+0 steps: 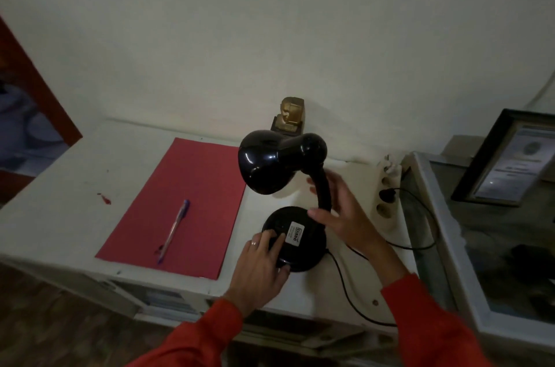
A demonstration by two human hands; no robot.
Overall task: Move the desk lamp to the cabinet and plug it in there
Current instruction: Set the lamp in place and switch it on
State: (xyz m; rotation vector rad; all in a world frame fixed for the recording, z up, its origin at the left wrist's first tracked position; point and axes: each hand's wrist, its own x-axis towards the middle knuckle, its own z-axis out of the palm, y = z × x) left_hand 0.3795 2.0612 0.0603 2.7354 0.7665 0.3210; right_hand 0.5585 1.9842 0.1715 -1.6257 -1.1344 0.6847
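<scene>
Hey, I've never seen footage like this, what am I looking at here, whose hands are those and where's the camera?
There is no machine here. The one picture comes from a wide-angle camera worn on a person's head, looking forward and down, so the red-sleeved arms are the wearer's own.

The left hand rests on the round base of a black lamp. The right hand is by its bent neck; whether it grips is unclear. The lamp stands on a white cabinet.

Its cord runs off to the right, and a black plug sits in a power strip by the wall.

Also on top: a red sheet with a pen on it, and a small gold figure. A framed paper stands at right.
</scene>
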